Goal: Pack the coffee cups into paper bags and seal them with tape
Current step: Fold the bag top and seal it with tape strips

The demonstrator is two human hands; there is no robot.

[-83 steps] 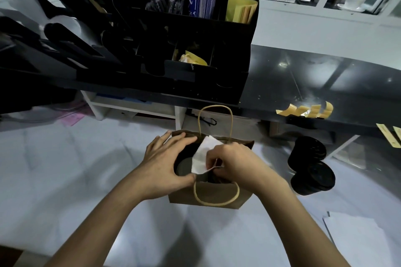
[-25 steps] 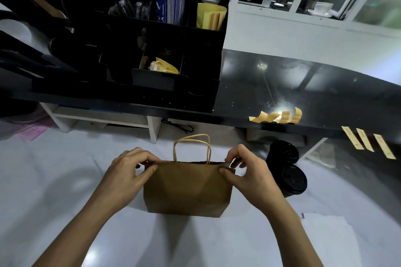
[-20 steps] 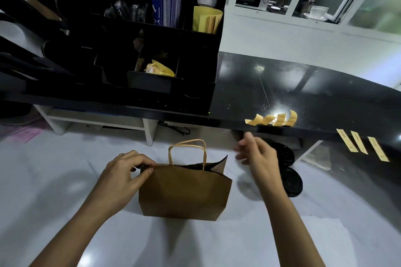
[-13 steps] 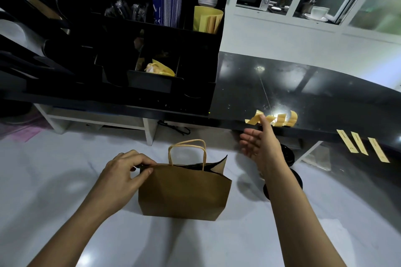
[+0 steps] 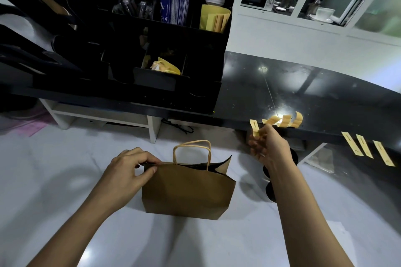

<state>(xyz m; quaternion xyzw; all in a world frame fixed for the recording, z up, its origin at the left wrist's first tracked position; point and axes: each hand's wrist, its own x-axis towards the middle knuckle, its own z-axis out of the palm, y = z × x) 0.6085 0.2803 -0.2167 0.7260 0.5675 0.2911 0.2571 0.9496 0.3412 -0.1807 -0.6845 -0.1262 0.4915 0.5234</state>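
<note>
While left hand point(image 5: 130, 171) pinches paper bag point(image 5: 186, 191) top closed, right hand point(image 5: 268, 147) pinches tape strip point(image 5: 254, 127); next we stick it across the mouth.

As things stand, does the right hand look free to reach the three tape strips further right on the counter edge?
Probably yes: the right hand pinches one tape strip, but nothing blocks the way to the three strips.
</note>
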